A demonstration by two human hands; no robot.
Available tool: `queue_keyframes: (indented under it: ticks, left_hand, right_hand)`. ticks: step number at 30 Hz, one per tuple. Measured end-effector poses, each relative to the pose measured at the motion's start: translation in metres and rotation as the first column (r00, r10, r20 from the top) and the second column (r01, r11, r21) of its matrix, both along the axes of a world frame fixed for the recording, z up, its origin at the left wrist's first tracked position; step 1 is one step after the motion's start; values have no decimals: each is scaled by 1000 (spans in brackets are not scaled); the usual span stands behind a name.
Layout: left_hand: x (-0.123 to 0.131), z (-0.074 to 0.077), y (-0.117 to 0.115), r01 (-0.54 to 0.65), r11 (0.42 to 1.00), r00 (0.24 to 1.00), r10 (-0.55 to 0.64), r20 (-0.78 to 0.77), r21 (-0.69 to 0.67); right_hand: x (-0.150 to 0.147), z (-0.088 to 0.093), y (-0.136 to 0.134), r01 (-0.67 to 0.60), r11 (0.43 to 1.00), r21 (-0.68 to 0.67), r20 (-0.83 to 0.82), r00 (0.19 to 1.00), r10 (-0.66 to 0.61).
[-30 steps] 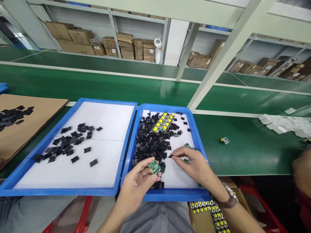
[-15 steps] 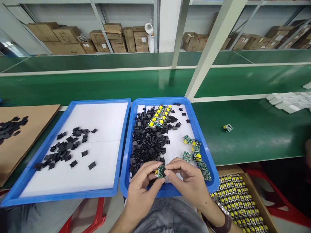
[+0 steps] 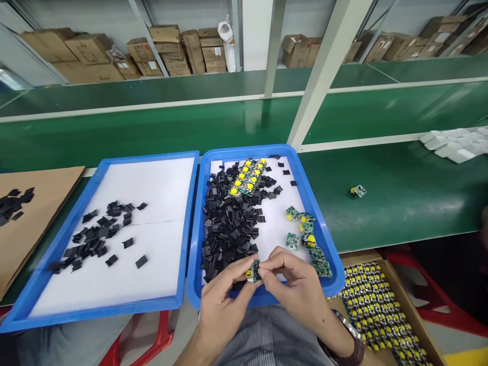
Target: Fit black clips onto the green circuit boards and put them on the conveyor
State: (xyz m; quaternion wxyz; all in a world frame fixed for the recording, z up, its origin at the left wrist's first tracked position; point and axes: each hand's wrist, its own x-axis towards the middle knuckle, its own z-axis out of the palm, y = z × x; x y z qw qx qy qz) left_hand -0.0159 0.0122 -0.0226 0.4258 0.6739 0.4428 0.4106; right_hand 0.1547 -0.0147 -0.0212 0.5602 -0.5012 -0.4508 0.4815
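Note:
My left hand [image 3: 231, 292] pinches a small green circuit board [image 3: 255, 271] with a yellow part on its left side, held low over the near end of a blue tray [image 3: 193, 277]. Thumb and forefinger of my right hand [image 3: 295, 284] are closed at the board's right edge. A small black piece [image 3: 260, 273] shows between those fingertips and the board, mostly hidden. Beneath and beyond my left hand lies a heap of folded black pieces [image 3: 229, 223]. Several loose circuit boards [image 3: 293, 241] rest on the tray's right side, and a panel of joined boards with yellow parts [image 3: 247, 178] lies on the heap.
A second blue tray [image 3: 182, 254] at left carries scattered black pieces [image 3: 93, 239]. Cardboard [image 3: 41, 223] with more lies beyond it. A single board [image 3: 358, 191] sits on the green bench [image 3: 400, 203]. Below right stands a carton [image 3: 409, 300] of boards. A slanted post [image 3: 324, 76] rises behind the tray.
My view has shifted slightly, so the trays and shelves appear a little higher and further left. Both hands stay together at the circuit board, which appears turned a little more edge-on.

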Motion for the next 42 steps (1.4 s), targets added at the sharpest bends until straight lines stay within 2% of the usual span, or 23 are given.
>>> queue_keyframes:
  ticks: [5,8,12,15,21,23,26,28,32,35,38,42]
  left_hand:
    - [-2,-7,-2,26,998,1000,-26,2,60]
    - [-2,-10,-2,53,988,999,-52,-5,143]
    - [-2,-13,0,64,961,997,-51,-55,268]
    - [-3,-15,0,58,951,996,-36,-78,302]
    - [-1,-12,-1,104,931,994,-88,-62,350]
    - [0,-12,-1,108,926,994,-92,-60,362]
    - [2,-12,-1,118,908,992,-92,-83,403]
    - [1,-11,-1,102,923,993,-71,-97,370]
    - [-2,-9,-2,82,987,994,-71,-83,137]
    - [-4,-7,-3,93,995,996,-92,-21,27]
    - [-4,-7,-4,89,996,996,-88,-22,20]
    - [-4,-9,-4,96,985,994,-87,-71,143]
  right_hand:
    - [8,9,2,-94,996,-12,165,982,95]
    - [13,15,6,-151,988,-26,240,959,152]
    - [13,17,12,-181,983,-17,270,946,179]
    - [16,18,16,-216,976,-31,281,935,216]
    - [28,25,17,-305,950,-72,311,898,312]
    - [28,25,15,-306,949,-73,311,897,313]
    - [25,21,12,-247,968,-44,376,893,245]
    - [23,17,11,-231,972,-36,337,913,229]
    - [19,10,11,-200,977,-74,125,970,208]
    - [15,7,8,-163,984,-76,87,982,169]
    - [12,8,3,-134,990,-48,156,978,140]
    - [10,16,-2,-96,994,-49,293,950,106]
